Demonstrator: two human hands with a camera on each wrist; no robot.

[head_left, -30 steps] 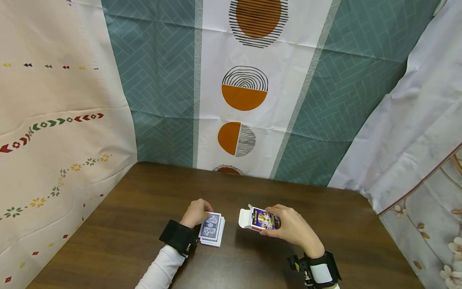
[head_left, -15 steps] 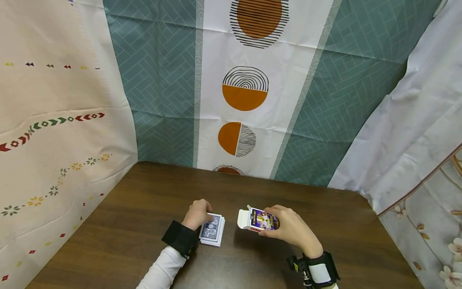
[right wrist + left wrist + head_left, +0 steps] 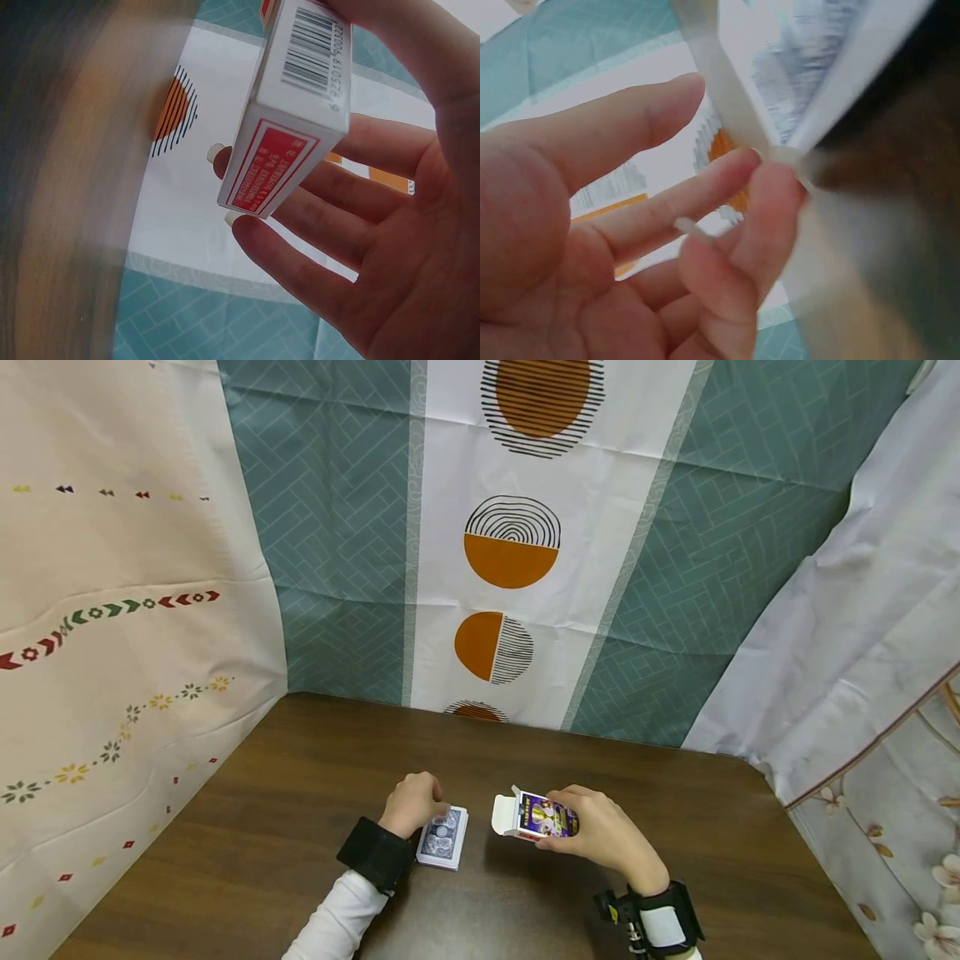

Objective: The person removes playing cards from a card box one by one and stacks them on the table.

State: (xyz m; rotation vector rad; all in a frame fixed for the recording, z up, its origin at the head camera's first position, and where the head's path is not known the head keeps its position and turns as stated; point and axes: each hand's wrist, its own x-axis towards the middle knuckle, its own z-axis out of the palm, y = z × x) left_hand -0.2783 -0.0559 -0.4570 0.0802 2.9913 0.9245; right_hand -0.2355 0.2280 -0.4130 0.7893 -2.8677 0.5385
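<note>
A deck of blue-backed playing cards (image 3: 441, 842) lies face down on the brown table, its long sides running away from the person. My left hand (image 3: 411, 805) is at its upper left corner, fingertips right at the edge. In the left wrist view the thumb (image 3: 641, 120) stands apart from the deck (image 3: 802, 60), and the fingers are loosely bent. To the right, my right hand (image 3: 606, 828) holds a purple and white card box (image 3: 549, 816) over the table, its open flap pointing left. The box's barcode side (image 3: 311, 56) and red-printed end show in the right wrist view.
The dark wooden table (image 3: 315, 752) meets a teal and white patterned curtain (image 3: 337, 527) at the back. A cream cloth (image 3: 112, 635) hangs along the left and a white drape (image 3: 817, 643) along the right. Both wrists wear black straps.
The top cards, earlier offset to the left, now lie squared with the rest of the deck. My left hand has shifted slightly right; the box has drifted slightly left in my right hand.
</note>
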